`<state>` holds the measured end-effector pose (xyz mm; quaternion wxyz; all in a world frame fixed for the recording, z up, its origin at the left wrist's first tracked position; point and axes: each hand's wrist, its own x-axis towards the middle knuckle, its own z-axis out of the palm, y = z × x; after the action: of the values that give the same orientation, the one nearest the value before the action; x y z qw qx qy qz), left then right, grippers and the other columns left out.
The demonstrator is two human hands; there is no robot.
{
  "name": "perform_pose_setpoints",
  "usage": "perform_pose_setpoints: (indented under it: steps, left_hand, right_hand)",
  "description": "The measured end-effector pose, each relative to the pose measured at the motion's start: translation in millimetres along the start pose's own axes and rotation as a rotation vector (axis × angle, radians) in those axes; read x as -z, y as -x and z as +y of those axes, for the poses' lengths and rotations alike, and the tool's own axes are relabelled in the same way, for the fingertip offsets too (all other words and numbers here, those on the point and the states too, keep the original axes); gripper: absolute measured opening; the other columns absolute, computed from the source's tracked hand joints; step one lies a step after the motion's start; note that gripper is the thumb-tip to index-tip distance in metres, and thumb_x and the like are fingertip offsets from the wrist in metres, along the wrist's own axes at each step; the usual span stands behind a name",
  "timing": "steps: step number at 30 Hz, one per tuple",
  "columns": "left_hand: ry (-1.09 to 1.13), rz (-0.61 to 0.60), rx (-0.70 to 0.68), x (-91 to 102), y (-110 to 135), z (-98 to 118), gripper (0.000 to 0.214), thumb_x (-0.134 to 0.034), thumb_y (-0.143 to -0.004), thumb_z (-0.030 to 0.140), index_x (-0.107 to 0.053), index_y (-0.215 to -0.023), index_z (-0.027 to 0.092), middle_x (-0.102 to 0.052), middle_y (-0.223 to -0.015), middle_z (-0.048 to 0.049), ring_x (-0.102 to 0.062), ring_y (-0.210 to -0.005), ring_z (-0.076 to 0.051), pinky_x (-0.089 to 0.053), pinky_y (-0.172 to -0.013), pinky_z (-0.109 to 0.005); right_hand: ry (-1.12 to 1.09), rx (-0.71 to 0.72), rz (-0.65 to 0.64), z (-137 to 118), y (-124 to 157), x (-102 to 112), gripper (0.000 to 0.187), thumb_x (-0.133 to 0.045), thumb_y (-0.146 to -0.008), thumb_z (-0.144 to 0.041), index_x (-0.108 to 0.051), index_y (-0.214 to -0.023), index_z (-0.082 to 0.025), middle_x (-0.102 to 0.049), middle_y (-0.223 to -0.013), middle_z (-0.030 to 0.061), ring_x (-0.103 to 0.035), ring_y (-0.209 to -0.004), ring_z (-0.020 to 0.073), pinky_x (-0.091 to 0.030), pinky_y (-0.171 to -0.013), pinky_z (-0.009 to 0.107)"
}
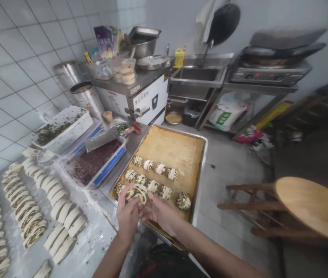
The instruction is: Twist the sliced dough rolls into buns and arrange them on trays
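Note:
Both of my hands pinch a coiled dough roll with green filling (137, 194) over the near left corner of a metal baking tray (169, 146). My left hand (127, 214) holds its left side, and my right hand (159, 214) holds its right side. The tray has an oiled, golden liner and carries several shaped rolls (152, 179) in rows. Cut slices of rolled dough (27, 220) lie in lines on the floured steel counter (94, 239) to my left.
A tub of chopped greens (62, 129) and a tub of dark red paste (93, 164) with a cleaver (103, 139) on it stand beyond the slices. A steel sink (197, 75), a griddle (269, 73) and a wooden stool (311, 208) stand farther off.

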<state>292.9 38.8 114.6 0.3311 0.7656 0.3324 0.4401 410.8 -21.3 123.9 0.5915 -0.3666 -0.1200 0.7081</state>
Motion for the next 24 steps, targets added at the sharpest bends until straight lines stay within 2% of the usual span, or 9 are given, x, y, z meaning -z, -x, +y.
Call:
perform_pose_setpoints:
  steps: [2, 4, 6, 8, 11, 13, 16, 20, 24]
  left_hand:
    - [-0.058, -0.188, -0.213, 5.1, 1, -3, 0.023, -0.047, -0.078, 0.009, -0.064, -0.088, 0.021, -0.045, -0.128, -0.007, -0.04, -0.12, -0.024, -0.036, -0.097, -0.046]
    - [-0.008, -0.337, -0.228, 5.7, 3, -1, 0.025, -0.048, -0.077, 0.009, -0.063, -0.093, 0.022, -0.044, -0.13, -0.0074, -0.036, -0.124, -0.025, -0.032, -0.1, -0.047]
    - [0.116, -0.414, -0.056, -0.4, 4, 4, 0.022, -0.05, -0.078, 0.014, -0.061, -0.095, 0.022, -0.043, -0.132, -0.0079, -0.035, -0.125, -0.025, -0.03, -0.102, -0.045]
    - [0.305, -0.384, 0.225, -15.4, 3, 8, 0.025, -0.052, -0.078, 0.02, -0.055, -0.103, 0.022, -0.041, -0.133, -0.0089, -0.036, -0.125, -0.024, -0.032, -0.102, -0.042]
    - [0.583, -0.343, 0.609, -54.1, -3, 4, 0.047, -0.058, -0.075, 0.029, -0.042, -0.118, 0.021, -0.046, -0.128, -0.0125, -0.045, -0.118, -0.022, -0.038, -0.096, -0.038]
    - [0.664, -0.421, 0.76, -86.9, -9, -6, 0.05, -0.064, -0.07, 0.034, -0.047, -0.115, 0.017, -0.055, -0.117, -0.0132, -0.051, -0.11, -0.023, -0.039, -0.094, -0.038]
    - [0.696, -0.518, 0.851, -138.7, -14, -23, 0.045, -0.071, -0.061, 0.034, -0.057, -0.099, 0.013, -0.062, -0.106, -0.0135, -0.056, -0.101, -0.024, -0.041, -0.09, -0.037]
    - [0.722, -0.463, 0.997, -204.9, -13, -34, 0.049, -0.075, -0.056, 0.03, -0.057, -0.098, 0.012, -0.064, -0.098, -0.013, -0.06, -0.09, -0.021, -0.044, -0.08, -0.032]
    - [0.72, -0.411, 1.123, -256.0, -10, -33, 0.039, -0.074, -0.055, 0.027, -0.057, -0.086, 0.011, -0.065, -0.083, -0.0086, -0.06, -0.075, -0.016, -0.044, -0.071, -0.027]
  right_hand:
    - [0.017, -0.047, 0.019, -5, 2, 11, 0.041, -0.058, -0.074, -0.053, -0.057, -0.083, -0.013, -0.063, -0.067, 0.0037, -0.059, -0.057, 0.0109, -0.046, -0.054, 0.02]
    - [0.084, -0.103, 0.044, -12, 5, 25, 0.042, -0.064, -0.069, -0.052, -0.056, -0.081, -0.012, -0.062, -0.064, 0.0032, -0.059, -0.054, 0.0108, -0.047, -0.051, 0.019]
    - [0.175, -0.146, 0.043, -22, 8, 44, 0.042, -0.069, -0.064, -0.05, -0.055, -0.078, -0.012, -0.062, -0.062, 0.0022, -0.06, -0.053, 0.0114, -0.047, -0.049, 0.02]
    - [0.315, -0.16, 0.02, -37, 10, 65, 0.042, -0.071, -0.061, -0.048, -0.056, -0.076, -0.012, -0.061, -0.061, 0.0004, -0.059, -0.05, 0.0109, -0.047, -0.048, 0.02]
    - [0.613, -0.192, -0.05, -69, 12, 100, 0.036, -0.073, -0.059, -0.042, -0.058, -0.072, -0.012, -0.061, -0.06, -0.0022, -0.057, -0.051, 0.0083, -0.046, -0.049, 0.018]
    - [0.764, -0.262, -0.126, -92, 11, 126, 0.034, -0.074, -0.057, -0.039, -0.06, -0.071, -0.012, -0.062, -0.063, -0.002, -0.058, -0.055, 0.0084, -0.046, -0.051, 0.017]
    - [0.87, -0.373, -0.163, -121, 5, 166, 0.034, -0.073, -0.056, -0.037, -0.062, -0.075, -0.01, -0.064, -0.068, 0.0005, -0.06, -0.063, 0.0115, -0.048, -0.058, 0.021]
    - [1.027, -0.406, -0.043, -150, -7, 210, 0.032, -0.072, -0.056, -0.027, -0.062, -0.081, -0.011, -0.064, -0.07, 0.0023, -0.061, -0.064, 0.0138, -0.048, -0.058, 0.023]
    - [1.475, -0.466, 0.003, -163, -19, 234, 0.024, -0.06, -0.065, -0.016, -0.063, -0.088, -0.011, -0.065, -0.072, 0.0022, -0.061, -0.06, 0.0119, -0.048, -0.056, 0.02]
